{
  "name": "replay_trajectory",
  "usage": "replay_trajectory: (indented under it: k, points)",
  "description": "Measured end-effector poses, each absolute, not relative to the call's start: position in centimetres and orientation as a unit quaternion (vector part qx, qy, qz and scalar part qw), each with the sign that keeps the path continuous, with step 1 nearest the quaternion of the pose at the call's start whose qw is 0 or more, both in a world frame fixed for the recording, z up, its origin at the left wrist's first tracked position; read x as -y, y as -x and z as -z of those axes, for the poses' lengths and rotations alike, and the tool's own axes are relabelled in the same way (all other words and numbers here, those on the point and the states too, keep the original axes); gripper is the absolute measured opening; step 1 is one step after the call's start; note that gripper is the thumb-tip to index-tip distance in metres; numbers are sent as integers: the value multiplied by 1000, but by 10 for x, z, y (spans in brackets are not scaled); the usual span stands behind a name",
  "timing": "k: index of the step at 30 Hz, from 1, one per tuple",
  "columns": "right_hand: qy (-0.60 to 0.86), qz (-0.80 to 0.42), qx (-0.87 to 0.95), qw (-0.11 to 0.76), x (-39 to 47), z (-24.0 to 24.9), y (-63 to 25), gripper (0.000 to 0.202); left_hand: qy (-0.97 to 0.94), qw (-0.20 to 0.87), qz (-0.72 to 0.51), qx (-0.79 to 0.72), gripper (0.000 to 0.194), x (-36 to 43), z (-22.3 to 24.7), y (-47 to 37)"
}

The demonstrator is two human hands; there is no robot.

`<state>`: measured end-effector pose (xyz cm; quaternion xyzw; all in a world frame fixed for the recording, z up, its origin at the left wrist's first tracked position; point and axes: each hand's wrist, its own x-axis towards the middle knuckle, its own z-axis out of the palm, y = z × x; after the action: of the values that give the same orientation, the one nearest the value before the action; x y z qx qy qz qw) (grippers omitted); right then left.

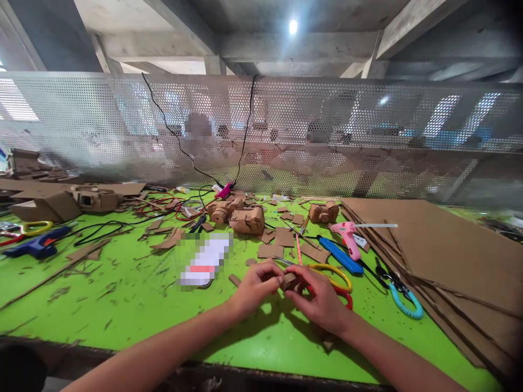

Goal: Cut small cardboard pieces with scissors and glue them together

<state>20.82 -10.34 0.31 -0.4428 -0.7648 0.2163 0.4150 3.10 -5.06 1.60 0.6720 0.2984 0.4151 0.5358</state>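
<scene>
Between my fingertips, over the green table, is a small brown cardboard piece [289,281]. My left hand [258,282] pinches it from the left. From the right, my right hand [316,296] grips the same piece with thumb and fingers. Just behind my right hand lie scissors with a yellow and a red handle loop [345,279], partly covered by that hand. Flat cardboard scraps [270,251] are scattered beyond my hands. Left of them lies a phone-like object [206,261], blurred out.
Camera-shaped cardboard models [247,220] stand farther back. To the right are a blue utility knife [339,255], a pink glue gun [348,237], turquoise-handled pliers [405,300] and large cardboard sheets [457,250]. A blue glue gun [38,243] lies left. A perforated metal screen [134,130] closes the back.
</scene>
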Motion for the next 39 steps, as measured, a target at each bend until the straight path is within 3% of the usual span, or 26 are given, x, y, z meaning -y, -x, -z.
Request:
replay_trajectory:
  k: [14,24,39]
  points:
    - [444,-211,770,406,102,-6,-209,32,-642,584,-399,-296,8,48,-12,-33]
    - [471,-259,730,422,100,-10,-209,24,-705,506,-392,-305,9,47,-10,-32]
    - [452,-266,739,423,97,-11,-212,19,-684,565,-346,-304,9,44,-3,-33]
